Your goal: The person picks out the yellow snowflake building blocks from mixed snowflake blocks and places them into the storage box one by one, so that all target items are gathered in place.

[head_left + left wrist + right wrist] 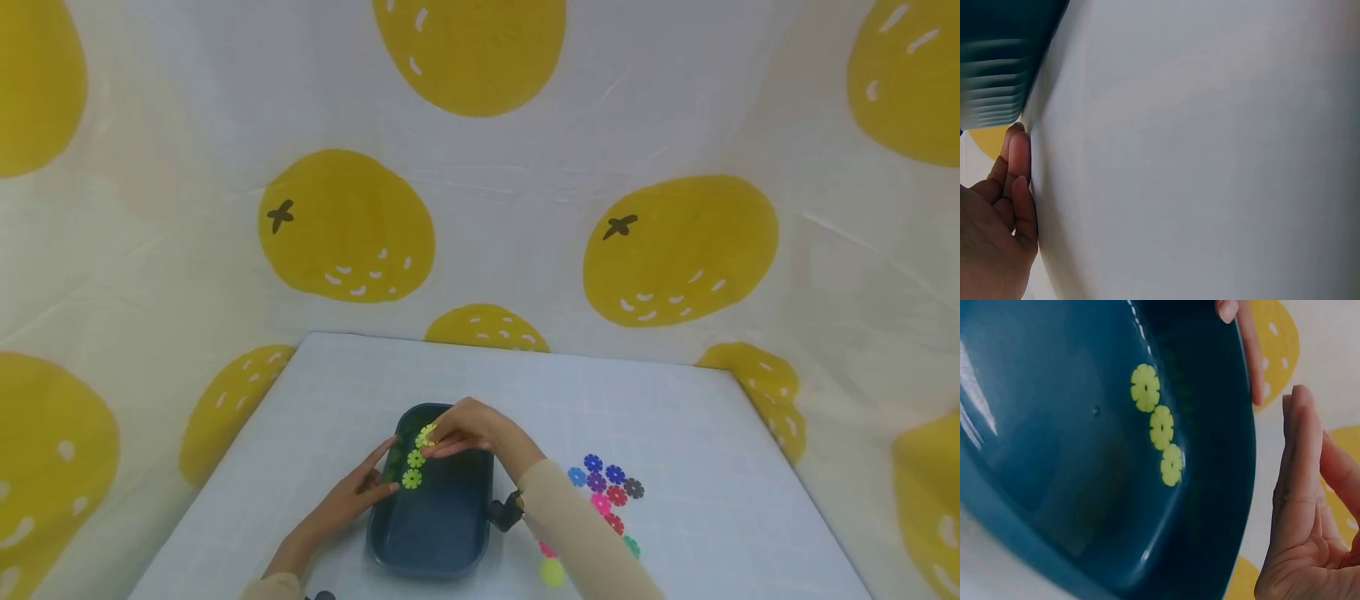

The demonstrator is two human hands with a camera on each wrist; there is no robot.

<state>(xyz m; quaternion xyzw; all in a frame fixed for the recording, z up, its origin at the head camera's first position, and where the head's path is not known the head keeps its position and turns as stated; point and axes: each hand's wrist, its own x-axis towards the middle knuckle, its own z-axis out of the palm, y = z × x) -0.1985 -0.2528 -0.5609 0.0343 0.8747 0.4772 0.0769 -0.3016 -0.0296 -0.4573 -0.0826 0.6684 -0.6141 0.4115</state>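
A dark teal tray (pixel 431 533) lies on the table. My left hand (pixel 348 500) holds its left rim, the thumb reaching over the edge and the other fingers outside; in the left wrist view those fingers lie beside the ribbed outer wall of the tray (pixel 997 81). Three yellow-green notched flower discs (pixel 1161 428) form a line along the tray's left side. Over the far end, my right hand (pixel 467 427) pinches another yellow-green disc (pixel 430 430) close to the row, partly hidden by the fingers. The right wrist view shows this hand (pixel 1304 519) without the disc.
Right of the tray, several flower discs in blue, purple, black, red, pink and green (pixel 596 482) are scattered on the white table (pixel 690 500). A yellow disc (pixel 552 572) lies near the right forearm, which covers part of that group. A lemon-patterned cloth (pixel 510 208) hangs behind.
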